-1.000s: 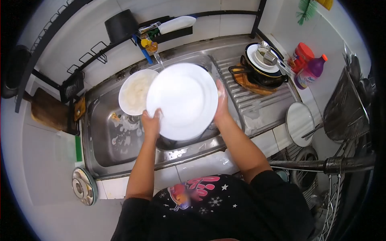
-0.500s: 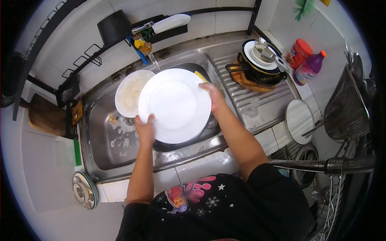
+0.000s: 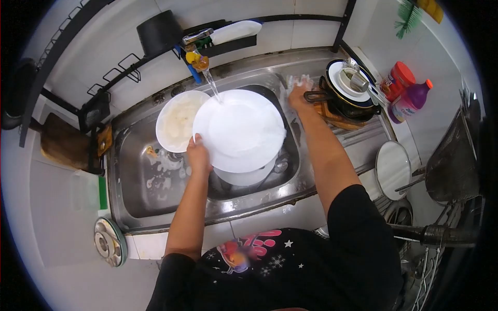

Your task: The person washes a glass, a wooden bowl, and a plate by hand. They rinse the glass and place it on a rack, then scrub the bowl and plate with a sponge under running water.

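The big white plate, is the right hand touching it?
Apart. The head view shows the right hand up by the draining board, with bare sink between it and the plate; only the left hand grips it.

I record a steel sink (image 3: 155, 192) set in a white tiled counter (image 3: 270, 213). A soapy plate (image 3: 179, 122) lies in the basin. A wooden board (image 3: 332, 115) bearing a black pan (image 3: 345, 98) sits on the drainboard (image 3: 360, 137). A purple bottle (image 3: 410, 103) and a glass lid (image 3: 391, 168) rest on the tiles.

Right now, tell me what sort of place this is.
Most likely a home kitchen, at the washing-up spot: a steel sink with a running tap, the left hand holding a white plate under the stream, and stacked pans on the draining board beside a purple bottle.
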`<state>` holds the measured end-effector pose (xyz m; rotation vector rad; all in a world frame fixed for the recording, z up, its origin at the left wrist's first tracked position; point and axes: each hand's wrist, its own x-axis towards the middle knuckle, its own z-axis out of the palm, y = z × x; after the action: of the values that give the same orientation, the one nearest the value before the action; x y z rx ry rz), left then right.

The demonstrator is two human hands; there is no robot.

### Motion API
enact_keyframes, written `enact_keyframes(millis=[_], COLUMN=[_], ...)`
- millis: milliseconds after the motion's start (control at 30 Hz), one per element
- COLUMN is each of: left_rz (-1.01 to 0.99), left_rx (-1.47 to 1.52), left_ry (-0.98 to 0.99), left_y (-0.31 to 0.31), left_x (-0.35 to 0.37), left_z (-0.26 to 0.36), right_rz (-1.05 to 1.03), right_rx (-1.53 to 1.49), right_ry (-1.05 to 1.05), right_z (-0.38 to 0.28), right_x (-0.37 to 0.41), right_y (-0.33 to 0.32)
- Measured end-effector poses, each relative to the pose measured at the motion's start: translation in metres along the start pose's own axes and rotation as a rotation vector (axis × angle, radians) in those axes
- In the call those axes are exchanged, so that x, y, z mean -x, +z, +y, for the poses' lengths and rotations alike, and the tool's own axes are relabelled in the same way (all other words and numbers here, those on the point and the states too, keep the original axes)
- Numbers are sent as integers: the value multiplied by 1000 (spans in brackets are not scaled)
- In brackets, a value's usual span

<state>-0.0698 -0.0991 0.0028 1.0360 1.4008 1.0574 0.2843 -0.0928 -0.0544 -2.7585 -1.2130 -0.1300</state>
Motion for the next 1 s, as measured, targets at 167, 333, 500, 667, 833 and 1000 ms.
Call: enact_keyframes(millis=[167,333,500,667,833,1000], left_rz=[-59,-108,-40,-7,-19,18], left_rx=[181,329,222,159,26,58], left_ry=[-153,-137,76,192,266,277], left_y=[6,19,23,17,3,5], left_x=[10,-8,-6,-5,-2,-4], left_z=[-2,-36,-25,-8,2,8], right_rz=[228,-43,1,68,58,182], right_rx=[1,-103,-275,-472,-543,-561], right_ry=[-199,-802,-922,-885,-604,-635], right_z=[-29,-82,-114,-152,-172,-188], right_x=[28,89,114,118,89,86], right_y=[-50,-29,-31,-18,-30,-35])
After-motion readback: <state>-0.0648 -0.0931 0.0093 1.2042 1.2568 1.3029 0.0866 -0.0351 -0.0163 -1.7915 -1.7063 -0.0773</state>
